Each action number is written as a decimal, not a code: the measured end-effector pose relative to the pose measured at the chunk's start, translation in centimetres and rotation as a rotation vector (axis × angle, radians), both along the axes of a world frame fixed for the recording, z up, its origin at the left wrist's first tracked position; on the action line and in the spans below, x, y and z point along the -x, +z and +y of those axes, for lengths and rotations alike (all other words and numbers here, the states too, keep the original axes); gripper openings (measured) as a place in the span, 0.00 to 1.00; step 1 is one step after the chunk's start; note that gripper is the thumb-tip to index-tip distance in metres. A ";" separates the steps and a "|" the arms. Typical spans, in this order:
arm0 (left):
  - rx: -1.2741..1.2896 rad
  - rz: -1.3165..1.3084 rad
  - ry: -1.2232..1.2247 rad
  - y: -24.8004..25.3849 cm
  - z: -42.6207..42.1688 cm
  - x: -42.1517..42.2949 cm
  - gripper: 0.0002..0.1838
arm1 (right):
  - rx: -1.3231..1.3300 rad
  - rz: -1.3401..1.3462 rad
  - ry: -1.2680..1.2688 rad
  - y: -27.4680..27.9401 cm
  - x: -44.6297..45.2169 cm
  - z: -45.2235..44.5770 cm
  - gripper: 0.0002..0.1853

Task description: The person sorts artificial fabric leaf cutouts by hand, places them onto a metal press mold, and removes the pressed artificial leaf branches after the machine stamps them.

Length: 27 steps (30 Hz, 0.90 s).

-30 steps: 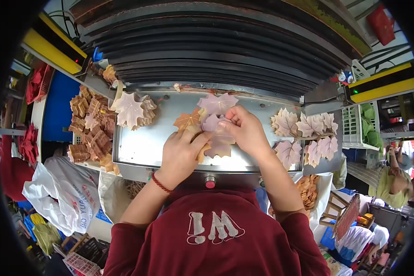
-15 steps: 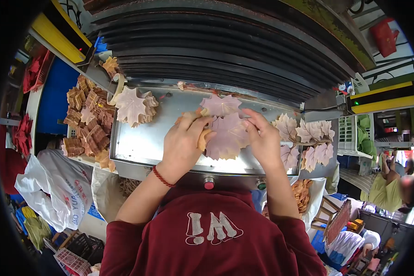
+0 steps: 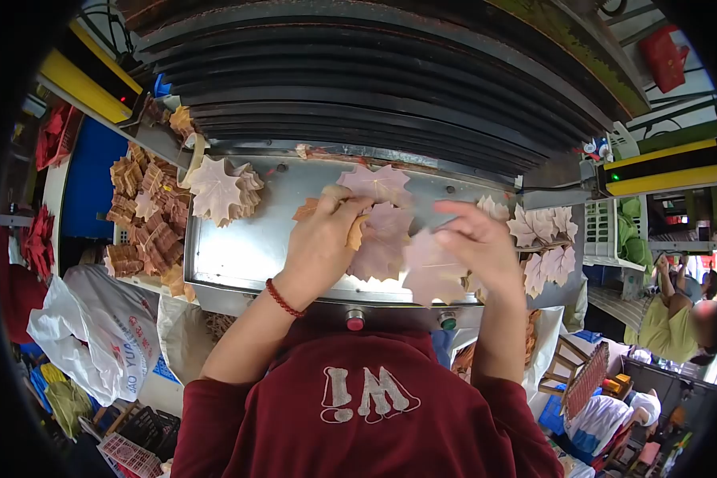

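So the left hand [image 3: 320, 239] is down over the middle of the metal tabletop [image 3: 239, 263], fingers bent together against the leaves; I can't tell if it's gripping any. An orange leaf [image 3: 357, 232] pokes out beside it, a mauve leaf [image 3: 384, 247] lies just to the right, and another pinkish leaf [image 3: 378, 182] is on the far side.

Right hand [image 3: 483, 245] is pretty blurred, but it seems to be grasping a pale leaf [image 3: 434, 272] near the front edge, thumb on it and index finger stuck out.

There's a stack of pale leaves [image 3: 217, 191] at the left end of the tabletop, and leaf sprays [image 3: 543, 227] at the right end.

Container-wise: the white crate [image 3: 600, 227] on the right has green stuff [image 3: 634, 231] in it, the red crate [image 3: 70, 137] far left has red pieces [image 3: 50, 129], and the white sack [image 3: 548, 338] under the right end has brownish leaves [image 3: 531, 331]. A big brown leaf pile [image 3: 155, 223] sits off to the left, with a printed white bag [image 3: 88, 334] below it and a black crate [image 3: 158, 430] lower down
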<state>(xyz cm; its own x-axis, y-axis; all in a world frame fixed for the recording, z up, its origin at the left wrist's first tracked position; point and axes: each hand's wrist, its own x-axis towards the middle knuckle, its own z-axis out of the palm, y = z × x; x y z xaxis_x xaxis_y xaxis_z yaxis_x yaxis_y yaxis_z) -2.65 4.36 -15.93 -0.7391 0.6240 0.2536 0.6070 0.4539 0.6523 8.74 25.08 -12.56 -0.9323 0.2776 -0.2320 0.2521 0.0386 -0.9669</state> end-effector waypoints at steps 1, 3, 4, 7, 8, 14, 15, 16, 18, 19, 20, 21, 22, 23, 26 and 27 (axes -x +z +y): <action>0.017 -0.002 -0.006 -0.4 -0.1 0.4 0.11 | -0.050 -0.054 0.079 -0.2 0.5 -0.5 0.20; 0.024 -0.004 -0.009 -0.6 0.0 0.7 0.10 | -0.145 -0.103 0.072 -1.6 1.7 -1.8 0.18; 0.015 -0.007 -0.008 -0.5 0.2 0.8 0.10 | -0.190 -0.128 0.070 -2.4 2.2 -2.1 0.17; -0.026 -0.011 0.003 -0.4 0.4 0.8 0.11 | -0.142 -0.079 0.077 -3.8 3.1 -2.1 0.10; -0.045 -0.011 0.007 -0.4 0.4 0.8 0.11 | -0.148 -0.079 0.073 -3.8 3.1 -2.0 0.09; -0.075 -0.122 -0.014 1.8 -0.2 1.0 0.15 | -0.336 0.000 -0.058 -2.2 2.9 -1.4 0.10; -0.034 -0.030 -0.055 1.7 -0.5 1.1 0.15 | -0.340 -0.027 -0.058 -1.9 2.8 -0.8 0.10; 0.007 0.063 -0.097 1.4 -0.9 1.1 0.15 | -0.345 -0.055 -0.058 -1.6 2.8 -0.2 0.11; 0.018 0.253 -0.152 0.5 -1.2 1.1 0.14 | -0.335 -0.015 -0.023 0.3 3.2 0.8 0.10; 0.047 0.287 -0.169 0.6 -1.2 1.2 0.13 | -0.331 0.008 -0.006 1.6 3.6 1.1 0.10; 0.075 0.324 -0.185 0.8 -1.1 1.3 0.12 | -0.362 0.048 0.025 3.1 4.2 1.3 0.09; 0.102 0.365 -0.200 0.9 -1.1 1.5 0.11 | -0.447 0.104 0.020 4.6 5.0 1.6 0.09; 0.098 0.363 -0.211 0.7 -1.1 1.6 0.10 | -0.533 0.164 0.012 6.1 5.9 2.0 0.08; 0.085 0.358 -0.221 0.8 -1.0 1.7 0.10 | -0.623 0.226 0.001 7.0 7.1 2.6 0.08; 0.066 0.341 -0.245 1.1 -0.9 1.8 0.08 | -0.903 0.430 -0.106 9.3 12.7 5.1 0.09; 0.075 0.293 -0.246 1.2 -0.9 1.8 0.08 | -0.980 0.406 -0.149 10.3 14.8 6.1 0.11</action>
<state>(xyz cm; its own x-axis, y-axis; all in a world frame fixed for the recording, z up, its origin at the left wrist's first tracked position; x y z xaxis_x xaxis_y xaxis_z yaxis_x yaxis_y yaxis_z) -4.41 3.45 -14.69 -0.4682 0.7983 0.3789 0.8593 0.3113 0.4059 -6.01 31.13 -2.29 -0.8309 0.2920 0.4736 -0.0148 0.8393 -0.5435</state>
